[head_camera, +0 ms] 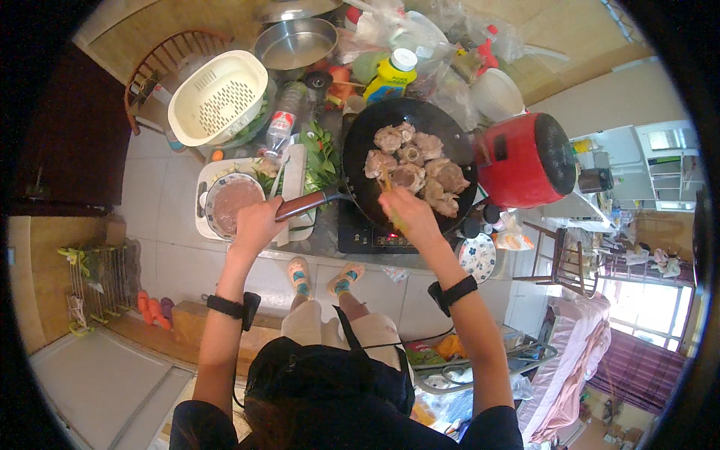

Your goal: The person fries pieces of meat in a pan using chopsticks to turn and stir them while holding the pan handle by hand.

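Note:
My left hand (259,225) grips the brown handle (306,203) of a black wok (360,132). Several chunks of browned meat on the bone (409,177) lie in the wok. Over its near side, my right hand (410,216) holds chopsticks (386,179), their tips down at the meat. The wok sits on a black induction cooktop (360,239) with a lit red display. Just beyond my left hand, a patterned bowl (232,203) of cloudy pinkish liquid rests on a white cutting board (205,225). Leafy greens (320,154) lie between the board and the wok.
A red rice cooker (514,160) stands close against the wok's right side. Behind the wok is a yellow bottle (390,76) with a white cap. A cream colander (219,98), a clear plastic bottle (283,121) and a steel pot (296,48) stand at the back left. A floral plate (477,257) sits near the front right edge.

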Available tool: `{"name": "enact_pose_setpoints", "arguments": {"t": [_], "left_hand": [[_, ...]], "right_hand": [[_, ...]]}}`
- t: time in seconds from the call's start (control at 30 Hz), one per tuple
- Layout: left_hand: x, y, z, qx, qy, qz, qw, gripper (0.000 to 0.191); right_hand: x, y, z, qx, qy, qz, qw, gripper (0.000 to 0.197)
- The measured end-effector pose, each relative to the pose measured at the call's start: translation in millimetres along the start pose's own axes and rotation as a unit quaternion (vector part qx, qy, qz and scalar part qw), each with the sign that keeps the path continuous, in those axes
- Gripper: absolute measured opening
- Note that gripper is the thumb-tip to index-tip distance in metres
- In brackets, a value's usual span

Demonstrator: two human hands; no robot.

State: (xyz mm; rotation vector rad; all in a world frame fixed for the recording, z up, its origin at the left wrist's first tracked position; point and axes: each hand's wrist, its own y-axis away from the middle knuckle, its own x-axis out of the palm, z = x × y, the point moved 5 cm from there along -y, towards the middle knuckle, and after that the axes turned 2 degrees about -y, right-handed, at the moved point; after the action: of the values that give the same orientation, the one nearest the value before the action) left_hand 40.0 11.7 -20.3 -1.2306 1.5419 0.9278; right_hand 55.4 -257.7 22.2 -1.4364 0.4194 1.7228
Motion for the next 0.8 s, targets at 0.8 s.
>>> {"name": "enact_pose_setpoints", "arguments": {"t": [0.8], "left_hand": [[4,0,5,0.019,0.045,0.017,0.999,0.025]], "right_hand": [[-37,57,-52,0.456,-0.481,-0.350,0.662,0.036]]}}
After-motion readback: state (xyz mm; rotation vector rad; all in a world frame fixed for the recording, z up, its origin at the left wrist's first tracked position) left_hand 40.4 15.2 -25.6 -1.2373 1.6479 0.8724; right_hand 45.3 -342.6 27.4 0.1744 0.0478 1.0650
